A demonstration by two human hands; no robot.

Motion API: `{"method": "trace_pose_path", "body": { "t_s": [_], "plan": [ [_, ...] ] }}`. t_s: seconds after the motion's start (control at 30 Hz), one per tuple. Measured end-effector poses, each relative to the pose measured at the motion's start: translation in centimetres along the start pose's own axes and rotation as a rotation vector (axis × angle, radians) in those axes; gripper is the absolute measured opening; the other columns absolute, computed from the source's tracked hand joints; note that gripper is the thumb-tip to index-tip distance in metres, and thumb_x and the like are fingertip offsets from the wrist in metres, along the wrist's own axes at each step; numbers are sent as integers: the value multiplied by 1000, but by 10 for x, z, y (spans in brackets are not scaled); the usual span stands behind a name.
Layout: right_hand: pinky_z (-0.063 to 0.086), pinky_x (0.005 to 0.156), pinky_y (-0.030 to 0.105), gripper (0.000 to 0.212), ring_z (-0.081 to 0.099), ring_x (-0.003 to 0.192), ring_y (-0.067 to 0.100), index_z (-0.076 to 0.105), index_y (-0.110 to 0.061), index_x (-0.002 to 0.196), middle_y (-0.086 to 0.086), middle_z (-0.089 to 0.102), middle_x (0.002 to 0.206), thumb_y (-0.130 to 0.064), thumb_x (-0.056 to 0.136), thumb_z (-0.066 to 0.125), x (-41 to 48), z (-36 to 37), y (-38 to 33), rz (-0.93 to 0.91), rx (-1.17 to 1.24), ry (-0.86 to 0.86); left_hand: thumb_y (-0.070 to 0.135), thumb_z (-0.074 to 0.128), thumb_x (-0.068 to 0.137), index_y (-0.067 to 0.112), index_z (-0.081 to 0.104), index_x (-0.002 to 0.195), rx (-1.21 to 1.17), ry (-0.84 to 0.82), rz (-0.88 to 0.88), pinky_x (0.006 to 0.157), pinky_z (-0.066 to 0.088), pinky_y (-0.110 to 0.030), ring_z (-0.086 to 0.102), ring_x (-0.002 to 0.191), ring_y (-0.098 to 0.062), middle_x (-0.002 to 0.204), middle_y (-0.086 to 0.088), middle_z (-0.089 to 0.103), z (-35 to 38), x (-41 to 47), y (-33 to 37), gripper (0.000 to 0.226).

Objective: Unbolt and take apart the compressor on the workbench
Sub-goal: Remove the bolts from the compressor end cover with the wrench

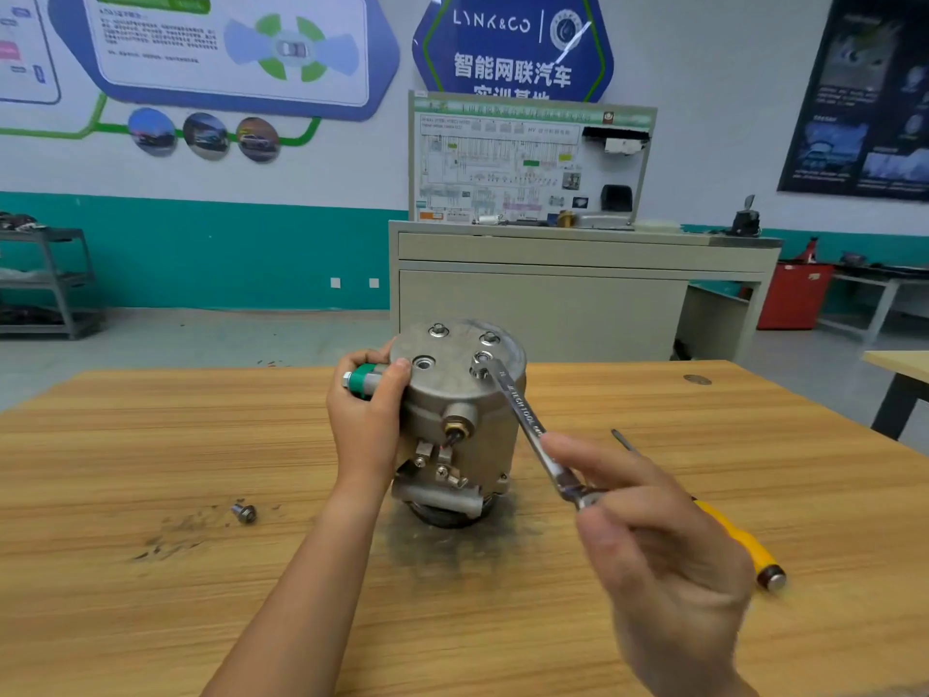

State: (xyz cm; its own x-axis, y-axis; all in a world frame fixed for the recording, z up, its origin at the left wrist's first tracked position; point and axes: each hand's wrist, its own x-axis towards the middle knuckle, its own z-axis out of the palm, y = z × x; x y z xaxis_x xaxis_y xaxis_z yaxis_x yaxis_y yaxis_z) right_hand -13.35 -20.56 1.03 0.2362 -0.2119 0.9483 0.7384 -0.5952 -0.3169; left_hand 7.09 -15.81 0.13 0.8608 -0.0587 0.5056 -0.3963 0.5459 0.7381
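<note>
— Right hand, nearest the lens at 5 o'clock: what is it doing?

— It is pinching the near end of the wrench between thumb and fingers, with the index finger lying stretched along the shaft. The wrench is slanting up toward 11 o'clock, and its head is sitting on a bolt at about 4 o'clock on the compressor's top face.

— And where is the compressor sitting?

— It is standing on end in the middle of the bench, at the far side from the person, with dark grime spreading over the wood around its base.

— Is the left hand helping?

— Yes. It is clamping the compressor from the 9 o'clock side, with its fingers wrapping round a green cap on the body and its thumb pressing on the edge of the top face.

— Are other bolts showing on top?

— Two more are sitting at 11 o'clock and 2 o'clock. At 8 o'clock a hole is showing.

— Anything lying loose?

— One loose bolt is lying on the bench at 8 o'clock from the compressor, well apart from it. A screwdriver is lying at 4 o'clock, partly hiding behind the right hand, with its tip pointing toward 11 o'clock.
</note>
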Motion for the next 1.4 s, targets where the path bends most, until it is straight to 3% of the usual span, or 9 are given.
{"method": "trace_pose_path", "body": {
  "t_s": [0.23, 0.4, 0.5, 0.57, 0.7, 0.93, 1.07, 1.17, 1.4],
  "plan": [
    [47, 66, 18, 38, 62, 80, 7, 68, -5, 57, -1, 67, 92, -26, 87, 58, 32, -36, -23, -242, -636, -330, 18, 67, 73, 24, 50, 76, 4, -26, -32, 52, 39, -16, 49, 54, 7, 68, 14, 54, -5, -1, 2, 18],
    [43, 64, 7, 28, 60, 77, 4, 70, -7, 60, -1, 70, 77, -24, 81, 62, 24, -34, -28, -293, -873, -215, 25, 63, 66, 24, 50, 75, -26, -1, -33, 51, 39, -12, 49, 54, 6, 67, 14, 57, -5, -1, 2, 17],
    [41, 68, 1, 17, 61, 82, -4, 62, -14, 87, -9, 66, 79, -30, 80, 61, 17, -28, -31, -221, -767, -125, 27, 64, 65, 24, 51, 75, -8, -18, -33, 51, 40, -11, 50, 55, 7, 65, 15, 58, -2, -2, 4, 17],
    [38, 72, -3, 29, 60, 85, -8, 48, -15, 100, -12, 65, 80, -29, 78, 60, 15, -22, -35, -161, -724, -118, 26, 65, 65, 23, 51, 76, -13, -14, -35, 54, 42, -11, 52, 57, 6, 70, 14, 57, 0, -1, 4, 18],
    [38, 63, 6, 19, 52, 68, 6, 61, -10, 91, -2, 62, 75, -15, 82, 46, 13, -16, -30, -87, -815, -140, 19, 67, 68, 21, 51, 76, -21, -28, -17, 56, 42, -9, 52, 57, 7, 67, 16, 61, 3, 0, 5, 18],
    [30, 77, 3, 38, 44, 93, -14, 56, -13, 116, -5, 53, 110, -31, 95, 31, 48, -50, 30, 426, -745, 191, 2, 62, 84, 21, 50, 76, -9, -24, -24, 51, 41, -8, 52, 54, 9, 75, 7, 55, 1, 2, 1, 24],
    [26, 105, 38, 64, 27, 135, 22, 25, -8, 144, 11, 25, 150, -50, 96, 27, 126, -55, 98, 777, -896, -92, -1, 60, 85, 20, 50, 74, -12, -32, -30, 51, 42, -9, 53, 55, 8, 75, 8, 57, 3, 3, 2, 26],
    [20, 110, 40, 78, 18, 140, 28, 10, -2, 147, 14, 11, 154, -56, 94, 30, 173, -24, 134, 898, -869, -308, -3, 59, 85, 19, 49, 74, -16, -39, -38, 53, 43, -9, 57, 58, 7, 78, 9, 59, 7, 3, 3, 26],
    [42, 79, 30, 40, 50, 110, 31, 41, 4, 125, 23, 46, 126, -26, 99, 33, 191, 72, 161, 785, -913, -479, -4, 61, 83, 16, 51, 75, 17, -43, -2, 54, 44, -9, 57, 58, 6, 77, 8, 59, 14, -2, 5, 24]
  ]
}}
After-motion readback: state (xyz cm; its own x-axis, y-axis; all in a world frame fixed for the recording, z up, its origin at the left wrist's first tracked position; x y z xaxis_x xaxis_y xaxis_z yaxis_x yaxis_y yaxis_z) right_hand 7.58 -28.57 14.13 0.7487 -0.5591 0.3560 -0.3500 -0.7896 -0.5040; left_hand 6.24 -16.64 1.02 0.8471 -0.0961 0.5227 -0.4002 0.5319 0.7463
